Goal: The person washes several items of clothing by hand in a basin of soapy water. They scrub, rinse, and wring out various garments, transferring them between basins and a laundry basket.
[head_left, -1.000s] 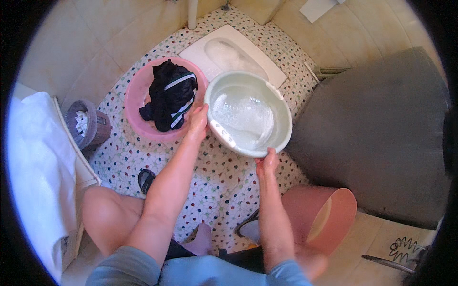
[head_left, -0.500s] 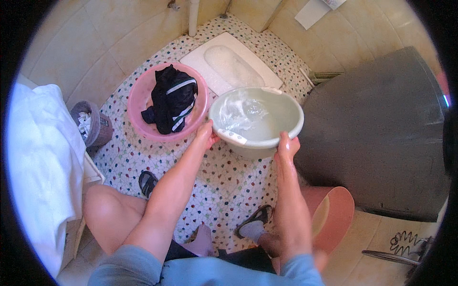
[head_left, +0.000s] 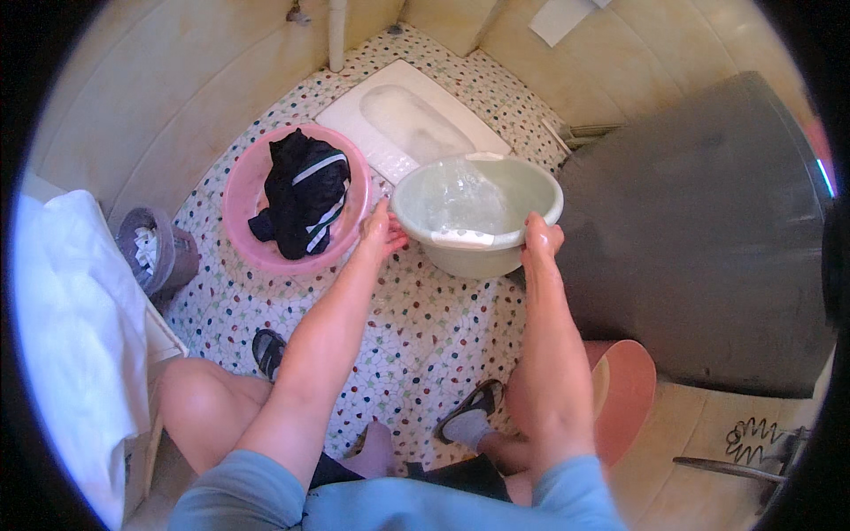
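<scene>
One basin [head_left: 469, 262], green, tilted, right of pink tub [head_left: 241, 237], near toilet [head_left: 416, 119]. Right hand [head_left: 543, 237] closed on rim, thumb over edge. Left hand [head_left: 383, 234] loosely open at basin's left side, fingers spread; contact unclear. Basin looks stiff plastic; water [head_left: 474, 190] inside likely makes it weighty, quick to slosh; wet rim probably slippery. Best hold: opposite white grips [head_left: 462, 238], both hands, level.

Hands [head_left: 542, 239] flank a pale green basin [head_left: 474, 258] of water, near a pink basin [head_left: 251, 184] holding dark clothing [head_left: 297, 196].
</scene>
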The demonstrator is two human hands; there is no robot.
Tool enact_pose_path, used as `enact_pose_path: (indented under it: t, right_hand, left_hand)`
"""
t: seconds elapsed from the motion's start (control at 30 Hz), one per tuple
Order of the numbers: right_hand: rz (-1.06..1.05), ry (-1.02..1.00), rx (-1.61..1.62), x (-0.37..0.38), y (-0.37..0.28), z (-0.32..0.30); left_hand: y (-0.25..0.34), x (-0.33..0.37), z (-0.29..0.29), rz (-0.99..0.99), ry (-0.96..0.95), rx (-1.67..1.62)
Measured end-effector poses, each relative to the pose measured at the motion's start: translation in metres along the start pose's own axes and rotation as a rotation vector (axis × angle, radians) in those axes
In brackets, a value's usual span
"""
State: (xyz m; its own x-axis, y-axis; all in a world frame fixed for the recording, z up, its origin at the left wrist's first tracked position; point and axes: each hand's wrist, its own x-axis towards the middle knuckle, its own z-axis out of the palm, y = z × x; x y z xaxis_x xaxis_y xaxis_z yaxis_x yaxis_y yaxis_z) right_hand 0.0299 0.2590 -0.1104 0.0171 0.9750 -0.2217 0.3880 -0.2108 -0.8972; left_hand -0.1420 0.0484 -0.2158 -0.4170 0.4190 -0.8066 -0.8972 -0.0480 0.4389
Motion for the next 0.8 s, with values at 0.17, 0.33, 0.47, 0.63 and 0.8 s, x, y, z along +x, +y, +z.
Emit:
enact_pose_path:
  t: [0.17, 0.33, 0.47, 0.63, 0.8]
  right_hand:
    - [-0.016, -0.151, -0.117, 0.044, 0.021, -0.039]
    - [-0.026, 0.008, -0.032, -0.028, 0.042, -0.018]
    - [-0.134, 0.079, 0.102, -0.112, 0.115, 0.009]
    - [0.229, -0.098, 0.341, -0.055, 0.083, -0.016]
    - [0.261, -0.170, 0.151, 0.007, 0.061, -0.043]
  left_hand:
    - [-0.022, 0.032, 0.014, -0.001, -0.199, 0.136]
    - [-0.039, 0.019, 0.020, 0.096, -0.054, -0.137]
    - [-0.105, -0.086, 0.081, 0.315, 0.075, -0.067]
    - [-0.096, -0.111, 0.063, 0.017, -0.133, -0.123]
    - [-0.039, -0.022, 0.003, 0.006, -0.217, -0.104]
